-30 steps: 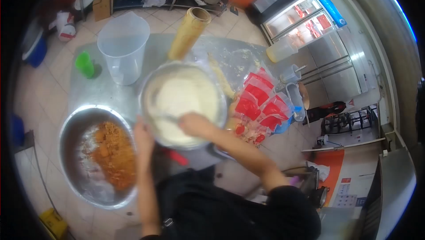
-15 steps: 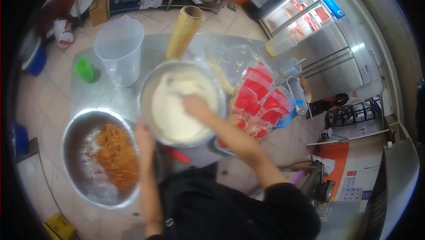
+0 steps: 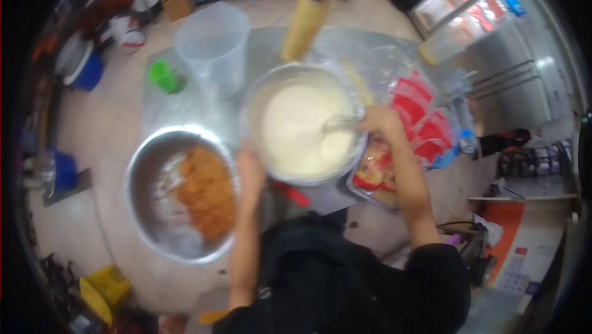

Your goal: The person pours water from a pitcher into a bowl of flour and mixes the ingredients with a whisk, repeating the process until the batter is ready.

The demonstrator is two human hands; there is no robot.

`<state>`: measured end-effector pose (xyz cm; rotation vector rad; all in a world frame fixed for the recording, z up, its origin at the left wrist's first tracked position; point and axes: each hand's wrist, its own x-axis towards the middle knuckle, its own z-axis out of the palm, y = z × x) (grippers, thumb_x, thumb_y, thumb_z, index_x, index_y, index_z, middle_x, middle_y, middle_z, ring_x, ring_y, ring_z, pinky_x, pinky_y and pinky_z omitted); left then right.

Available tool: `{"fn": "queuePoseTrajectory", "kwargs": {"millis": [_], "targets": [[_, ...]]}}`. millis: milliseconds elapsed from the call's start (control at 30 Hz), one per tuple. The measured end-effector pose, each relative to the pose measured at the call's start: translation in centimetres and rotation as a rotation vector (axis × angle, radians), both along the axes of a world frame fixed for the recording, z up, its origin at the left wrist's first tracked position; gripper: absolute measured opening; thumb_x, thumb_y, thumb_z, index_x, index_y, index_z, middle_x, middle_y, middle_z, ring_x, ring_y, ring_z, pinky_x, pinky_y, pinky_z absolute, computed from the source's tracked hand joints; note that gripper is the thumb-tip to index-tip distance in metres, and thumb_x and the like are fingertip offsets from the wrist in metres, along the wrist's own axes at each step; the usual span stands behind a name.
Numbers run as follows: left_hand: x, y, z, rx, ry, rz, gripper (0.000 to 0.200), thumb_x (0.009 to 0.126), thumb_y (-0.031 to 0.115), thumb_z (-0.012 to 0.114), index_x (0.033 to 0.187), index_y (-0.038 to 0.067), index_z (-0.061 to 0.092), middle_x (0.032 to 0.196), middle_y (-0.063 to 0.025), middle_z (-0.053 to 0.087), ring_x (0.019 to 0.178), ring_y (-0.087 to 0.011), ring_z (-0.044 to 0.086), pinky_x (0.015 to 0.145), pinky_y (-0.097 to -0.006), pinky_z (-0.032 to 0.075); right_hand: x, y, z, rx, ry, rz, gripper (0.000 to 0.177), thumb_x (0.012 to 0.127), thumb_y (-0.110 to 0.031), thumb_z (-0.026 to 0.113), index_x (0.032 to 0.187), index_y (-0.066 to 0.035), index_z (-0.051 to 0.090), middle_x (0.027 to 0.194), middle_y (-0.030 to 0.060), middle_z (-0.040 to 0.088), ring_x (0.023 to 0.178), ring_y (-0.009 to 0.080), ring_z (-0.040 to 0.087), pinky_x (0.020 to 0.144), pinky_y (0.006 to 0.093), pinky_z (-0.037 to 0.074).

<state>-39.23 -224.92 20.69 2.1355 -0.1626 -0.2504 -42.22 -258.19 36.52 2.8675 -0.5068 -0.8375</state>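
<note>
A round metal mixing bowl [image 3: 254, 143] of pale, creamy batter [image 3: 296, 124] stands on the steel table. My right hand [image 3: 381, 121] is closed around a metal stirring utensil [image 3: 341, 124] at the bowl's right side; the utensil's far end is sunk in the batter, so its shape is hidden. At the near left rim my left hand [image 3: 250, 167] grips the bowl, its fingers blurred. Left of that hand is a wide steel basin [image 3: 139, 211] with an orange-brown crumbly mixture [image 3: 206, 195] in it.
Behind the bowl stand a large clear plastic jug [image 3: 213, 44], a green cup [image 3: 163, 76] and a yellowish upright roll [image 3: 304, 24]. Red-and-clear plastic packets [image 3: 413, 103] lie to the right, above a tray of food [image 3: 375, 167]. A red-handled object [image 3: 296, 195] is near the table's front edge.
My right hand has moved from over the middle of the batter to the bowl's right edge with the utensil. My left hand stays by the rim. The whole view has shifted.
</note>
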Motion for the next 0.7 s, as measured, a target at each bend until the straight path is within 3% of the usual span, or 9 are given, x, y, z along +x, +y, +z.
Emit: {"fn": "queuePoseTrajectory", "kwargs": {"millis": [67,133,200,267,333,400,533,600,700], "targets": [[-0.5,0.1,3.5,0.02,-0.153,0.037,0.042,0.083,0.007,0.048,0.121,-0.01,0.04,0.082,-0.0265,0.057,0.072,-0.0369,0.057,0.063,-0.0406,0.045,2.2,3.8,-1.1,0.052,-0.107,-0.041,0.039,0.071,-0.042,0.061,0.08,-0.004,0.068,0.08,0.0183,0.064,0.076,0.0304,0.063,0.066,0.0409,0.05],[-0.4,0.4,4.7,0.036,-0.032,0.025,0.046,0.081,0.005,0.051,0.122,-0.011,0.038,0.084,-0.0268,0.057,0.075,-0.0385,0.057,0.066,-0.0415,0.045,3.9,6.7,-4.6,0.146,-0.407,-0.118,0.032,0.074,-0.033,0.059,0.078,-0.002,0.066,0.079,0.0201,0.063,0.077,0.0327,0.063,0.068,0.0426,0.05],[-0.5,0.2,3.1,0.027,-0.194,0.016,0.048,0.08,0.004,0.053,0.123,-0.012,0.037,0.083,-0.0271,0.057,0.076,-0.0393,0.056,0.068,-0.0415,0.044,3.4,11.8,-4.8,0.227,-0.394,-0.043,0.021,0.077,-0.019,0.052,0.079,-0.002,0.065,0.082,0.0191,0.064,0.08,0.0337,0.062,0.072,0.0416,0.049],[-0.6,0.3,4.1,0.036,-0.141,-0.005,0.05,0.08,0.005,0.053,0.124,-0.012,0.036,0.083,-0.0271,0.056,0.075,-0.04,0.055,0.067,-0.0417,0.044,1.3,14.8,-4.4,0.328,-0.323,-0.027,0.02,0.075,-0.019,0.055,0.079,-0.001,0.064,0.081,0.0184,0.063,0.079,0.0332,0.062,0.072,0.0417,0.049],[-0.6,0.6,3.2,0.039,-0.21,-0.005,0.051,0.081,0.005,0.053,0.125,-0.011,0.034,0.083,-0.027,0.056,0.074,-0.0399,0.054,0.066,-0.0422,0.043,-1.9,15.5,-2.3,0.402,-0.166,0.035,0.03,0.078,-0.031,0.054,0.087,-0.005,0.064,0.086,0.0202,0.062,0.082,0.0354,0.061,0.075,0.0437,0.048],[-0.6,0.7,3.5,0.025,-0.183,0.017,0.052,0.081,0.005,0.053,0.126,-0.011,0.033,0.083,-0.0268,0.055,0.074,-0.0394,0.054,0.066,-0.0419,0.043,-4.5,14.1,0.1,0.442,-0.011,0.044,0.027,0.075,-0.028,0.058,0.086,-0.004,0.066,0.085,0.019,0.063,0.081,0.0331,0.062,0.074,0.0419,0.049],[-0.6,0.2,3.1,-0.045,-0.206,-0.006,0.05,0.081,0.004,0.052,0.125,-0.011,0.034,0.079,-0.0253,0.055,0.072,-0.0383,0.054,0.065,-0.041,0.043,-6.8,6.0,3.4,0.296,0.201,0.187,0.036,0.072,-0.036,0.061,0.09,-0.006,0.067,0.089,0.0147,0.064,0.085,0.0317,0.061,0.075,0.0395,0.049],[-0.4,0.4,2.2,0.004,-0.293,0.003,0.049,0.081,0.004,0.052,0.125,-0.011,0.034,0.08,-0.0252,0.056,0.073,-0.0377,0.054,0.066,-0.0405,0.043,-5.0,2.9,5.4,0.095,0.29,0.11,0.038,0.071,-0.041,0.061,0.089,-0.008,0.068,0.091,0.0123,0.065,0.086,0.0288,0.062,0.074,0.0385,0.049],[-0.1,0.9,1.3,0.015,-0.247,-0.013,0.046,0.081,0.005,0.05,0.123,-0.012,0.037,0.082,-0.0248,0.057,0.074,-0.037,0.056,0.066,-0.0397,0.044,-1.3,-0.1,6.4,-0.119,-0.009,-0.061,0.035,0.069,-0.039,0.063,0.082,-0.007,0.068,0.087,0.014,0.065,0.081,0.0269,0.063,0.069,0.0388,0.05]]}}
